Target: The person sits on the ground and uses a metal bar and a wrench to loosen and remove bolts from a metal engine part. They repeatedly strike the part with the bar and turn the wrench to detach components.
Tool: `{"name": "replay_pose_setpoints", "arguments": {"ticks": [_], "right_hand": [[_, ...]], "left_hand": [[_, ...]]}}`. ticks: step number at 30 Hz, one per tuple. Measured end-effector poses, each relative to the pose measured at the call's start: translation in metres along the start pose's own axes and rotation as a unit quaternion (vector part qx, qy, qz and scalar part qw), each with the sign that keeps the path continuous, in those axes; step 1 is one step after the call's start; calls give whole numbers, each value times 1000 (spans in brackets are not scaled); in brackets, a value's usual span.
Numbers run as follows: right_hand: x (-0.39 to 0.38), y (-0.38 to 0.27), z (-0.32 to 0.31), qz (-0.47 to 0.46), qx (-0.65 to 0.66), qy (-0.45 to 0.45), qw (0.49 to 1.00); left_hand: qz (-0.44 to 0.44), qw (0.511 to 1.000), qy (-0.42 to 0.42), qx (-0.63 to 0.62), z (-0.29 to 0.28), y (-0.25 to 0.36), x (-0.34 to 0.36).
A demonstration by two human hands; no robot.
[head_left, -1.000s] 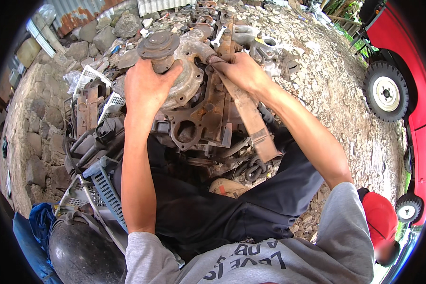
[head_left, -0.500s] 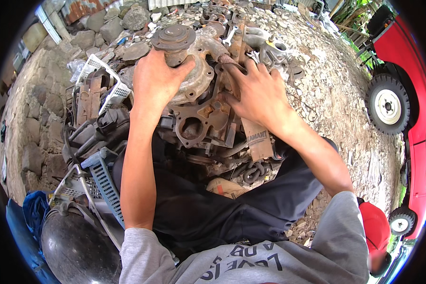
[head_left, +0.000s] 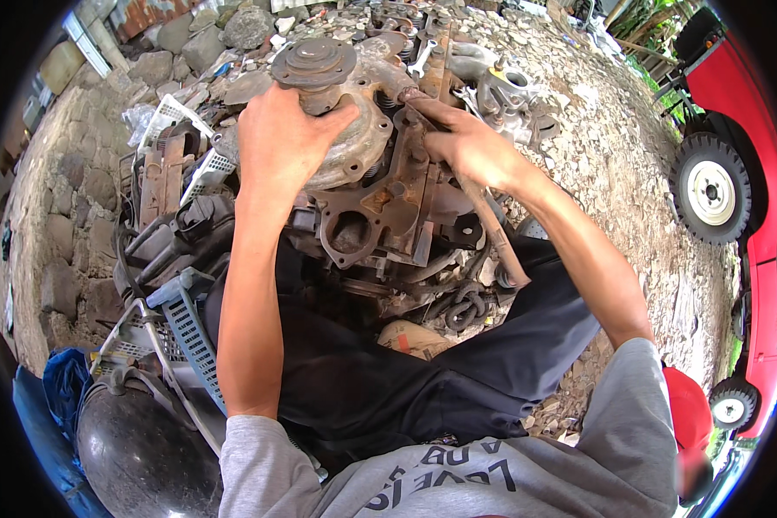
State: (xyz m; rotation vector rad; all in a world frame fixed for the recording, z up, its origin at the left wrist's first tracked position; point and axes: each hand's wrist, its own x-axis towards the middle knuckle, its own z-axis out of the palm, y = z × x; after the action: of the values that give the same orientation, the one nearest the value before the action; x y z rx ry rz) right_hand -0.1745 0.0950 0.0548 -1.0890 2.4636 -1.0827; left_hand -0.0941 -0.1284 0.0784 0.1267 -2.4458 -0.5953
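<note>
Nearest me, my dark trousers (head_left: 527,363) straddle the work; a blue crate (head_left: 190,328) and a black rounded vessel (head_left: 147,449) stand to my left. Between my knees lie a coil of black hose (head_left: 466,308) and a pale packet (head_left: 410,339).

A brown strip (head_left: 499,237) slants down from beneath my right palm, its lower end above my right knee. Left of it, the flat rusty plate (head_left: 384,200) shows a round opening with nothing fitted over it.

My left hand (head_left: 283,138) is clasped about the metal housing (head_left: 367,142), just below its round flange (head_left: 313,62), thumb across the casing; its fingertips are hidden. The housing sits above and left of the plate. I see holes without bolts along its edge; whether it is fastened or merely resting, I cannot tell.

My right hand (head_left: 475,154) appears to grasp the strip's upper end, fingers reaching the reddish-brown pipe stub (head_left: 413,93). I judge the work there unfinished: both hands are engaged and the stub's end looks rough. How much is done cannot be measured.

Beyond, a spanner (head_left: 421,57) lies unused on the rusty block, beside a grey manifold (head_left: 502,86).
</note>
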Motion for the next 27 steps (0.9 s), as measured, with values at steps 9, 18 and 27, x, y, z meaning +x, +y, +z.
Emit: {"name": "replay_pose_setpoints", "arguments": {"ticks": [9,18,27], "right_hand": [[-4,14,30,41,855,-154,493],[-1,-39,0,142,-93,-22,985],[-6,-39,-23,11,-365,10,931]], "left_hand": [[-24,999,-21,0,4,4,6],[-19,999,-7,25,1,1,0],[-21,1000,-18,4,1,-1,2]]}}
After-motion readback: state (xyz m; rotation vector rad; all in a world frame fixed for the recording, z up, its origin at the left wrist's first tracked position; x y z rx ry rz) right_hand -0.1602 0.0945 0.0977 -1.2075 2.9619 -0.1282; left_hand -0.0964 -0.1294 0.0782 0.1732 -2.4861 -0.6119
